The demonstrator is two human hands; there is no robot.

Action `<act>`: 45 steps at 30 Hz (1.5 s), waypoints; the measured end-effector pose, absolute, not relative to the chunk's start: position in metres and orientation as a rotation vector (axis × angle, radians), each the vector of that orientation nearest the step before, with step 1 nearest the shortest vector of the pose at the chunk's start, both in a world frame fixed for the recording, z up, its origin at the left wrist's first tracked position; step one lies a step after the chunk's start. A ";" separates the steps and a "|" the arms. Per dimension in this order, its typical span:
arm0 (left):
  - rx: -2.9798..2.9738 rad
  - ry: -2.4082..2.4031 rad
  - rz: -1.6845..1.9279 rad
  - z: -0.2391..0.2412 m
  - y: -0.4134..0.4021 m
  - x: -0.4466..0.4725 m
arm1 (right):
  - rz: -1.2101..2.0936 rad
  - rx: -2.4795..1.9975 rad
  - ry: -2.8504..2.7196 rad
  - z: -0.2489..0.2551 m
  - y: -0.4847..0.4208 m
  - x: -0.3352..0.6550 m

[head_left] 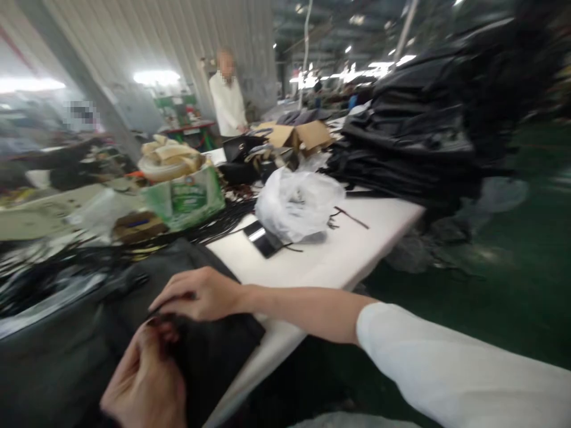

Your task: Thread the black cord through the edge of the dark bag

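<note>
1. My right fingers [178, 285] pinch a thin dark strip [172, 299]; my left fingers [143, 343] curl just beside it, grip too blurred to tell.
2. Strip is over the black cloth [209, 353], which lies on the bench [312, 267].
3. Judgement: short pinch, steady cloth should suit so fine a strip.
4. Beyond: plastic bag [297, 205].

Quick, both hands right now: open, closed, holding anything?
Left hand: fingers curled at one end of a dark strip; blur hides whether it grips.
Right hand: closed, pinching the strip.
</note>
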State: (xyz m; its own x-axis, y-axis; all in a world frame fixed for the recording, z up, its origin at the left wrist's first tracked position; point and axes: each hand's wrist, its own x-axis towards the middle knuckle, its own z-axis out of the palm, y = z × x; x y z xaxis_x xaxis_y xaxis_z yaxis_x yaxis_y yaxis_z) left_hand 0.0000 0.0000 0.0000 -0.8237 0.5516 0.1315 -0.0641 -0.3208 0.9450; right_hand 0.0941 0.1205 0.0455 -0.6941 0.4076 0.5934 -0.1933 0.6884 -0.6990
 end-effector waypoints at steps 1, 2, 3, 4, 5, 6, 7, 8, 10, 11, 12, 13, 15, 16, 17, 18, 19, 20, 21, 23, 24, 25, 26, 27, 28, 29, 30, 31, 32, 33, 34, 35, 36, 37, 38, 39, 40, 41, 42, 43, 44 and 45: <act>0.586 1.538 2.255 0.002 -0.006 -0.011 | 1.016 -0.160 -2.062 0.041 0.121 0.089; 0.569 1.487 2.275 0.004 -0.008 -0.017 | 1.037 -0.159 -2.035 0.038 0.124 0.087; 0.565 1.444 2.286 0.005 -0.008 -0.021 | 1.045 -0.150 -2.011 0.036 0.127 0.088; 0.565 1.396 2.286 0.005 -0.006 -0.022 | 1.048 -0.133 -2.002 0.035 0.129 0.090; 0.573 1.365 2.277 0.006 -0.004 -0.021 | 1.047 -0.111 -1.999 0.035 0.131 0.093; 0.582 1.345 2.273 0.006 -0.002 -0.020 | 1.047 -0.091 -1.995 0.036 0.131 0.096; 0.588 1.333 2.269 0.006 -0.001 -0.019 | 1.053 -0.081 -1.990 0.037 0.131 0.098; 0.589 1.329 2.266 0.006 0.000 -0.017 | 1.067 -0.079 -1.988 0.039 0.129 0.099; 0.581 1.337 2.260 0.006 -0.001 -0.016 | 1.100 -0.093 -1.984 0.041 0.127 0.099; 0.573 1.341 2.260 0.006 -0.002 -0.016 | 1.108 -0.102 -1.982 0.042 0.126 0.098; 0.569 1.342 2.260 0.007 -0.003 -0.016 | 1.109 -0.109 -1.986 0.042 0.126 0.097; 0.569 1.341 2.259 0.007 -0.004 -0.017 | 1.100 -0.112 -1.993 0.042 0.127 0.097; 0.568 1.336 2.260 0.007 -0.004 -0.017 | 1.073 -0.108 -2.010 0.041 0.128 0.097; 0.562 1.336 2.259 0.007 -0.004 -0.016 | 1.062 -0.101 -2.020 0.041 0.128 0.097; 0.552 1.338 2.259 0.007 -0.003 -0.016 | 1.051 -0.092 -2.029 0.041 0.128 0.097; 0.540 1.341 2.259 0.007 -0.003 -0.016 | 1.040 -0.081 -2.034 0.040 0.128 0.098; 0.528 1.343 2.259 0.007 -0.003 -0.016 | 1.030 -0.071 -2.035 0.040 0.128 0.098; 0.524 1.342 2.258 0.007 -0.003 -0.016 | 1.021 -0.064 -2.035 0.041 0.127 0.098; 0.525 1.341 2.256 0.007 -0.003 -0.016 | 1.013 -0.063 -2.033 0.041 0.127 0.098; 0.536 1.340 2.257 0.006 -0.003 -0.016 | 1.008 -0.081 -2.036 0.042 0.125 0.098; 0.548 1.338 2.257 0.006 -0.003 -0.016 | 1.008 -0.096 -2.039 0.043 0.125 0.098; 0.562 1.337 2.258 0.006 -0.003 -0.016 | 1.010 -0.109 -2.043 0.043 0.125 0.099; 0.578 1.337 2.258 0.005 -0.003 -0.016 | 1.011 -0.118 -2.047 0.044 0.125 0.099; 0.594 1.338 2.255 0.005 -0.004 -0.015 | 1.011 -0.123 -2.053 0.045 0.125 0.099; 0.608 1.340 2.255 0.005 -0.003 -0.015 | 1.009 -0.123 -2.058 0.045 0.125 0.099; 0.617 1.346 2.258 0.005 -0.003 -0.014 | 1.006 -0.123 -2.063 0.046 0.125 0.099; 0.619 1.358 2.268 0.005 -0.003 -0.013 | 1.008 -0.124 -2.065 0.046 0.125 0.099; 0.620 1.382 2.276 0.004 -0.003 -0.012 | 1.018 -0.127 -2.063 0.047 0.126 0.099; 0.627 1.420 2.276 0.003 -0.003 -0.012 | 1.039 -0.133 -2.057 0.047 0.126 0.099; 0.634 1.469 2.273 0.002 -0.003 -0.011 | 1.072 -0.137 -2.048 0.047 0.126 0.099; 0.643 1.521 2.263 0.001 -0.002 -0.011 | 1.112 -0.134 -2.040 0.046 0.125 0.099; 0.649 1.562 2.249 -0.001 -0.002 -0.011 | 1.147 -0.117 -2.039 0.046 0.125 0.099; 0.652 1.580 2.236 -0.002 -0.002 -0.011 | 1.170 -0.089 -2.043 0.045 0.125 0.099; 0.652 1.577 2.229 -0.003 -0.002 -0.011 | 1.176 -0.057 -2.046 0.045 0.126 0.099; 0.648 1.557 2.229 -0.003 -0.001 -0.012 | 1.166 -0.031 -2.048 0.044 0.126 0.099; 0.649 1.534 2.227 -0.003 -0.001 -0.012 | 1.149 -0.019 -2.046 0.043 0.126 0.098; 0.658 1.518 2.222 -0.003 -0.002 -0.012 | 1.133 -0.026 -2.042 0.042 0.126 0.098; 0.668 1.510 2.218 -0.002 -0.002 -0.013 | 1.135 -0.049 -2.034 0.040 0.126 0.097; 0.680 1.511 2.212 -0.002 -0.002 -0.012 | 1.159 -0.080 -2.023 0.039 0.126 0.096; 0.694 1.518 2.204 -0.002 -0.003 -0.012 | 1.207 -0.109 -2.012 0.038 0.126 0.096; 0.711 1.529 2.194 -0.002 -0.003 -0.012 | 1.270 -0.131 -1.998 0.037 0.126 0.096; 0.727 1.551 2.187 -0.002 -0.004 -0.011 | 1.338 -0.148 -1.979 0.036 0.126 0.095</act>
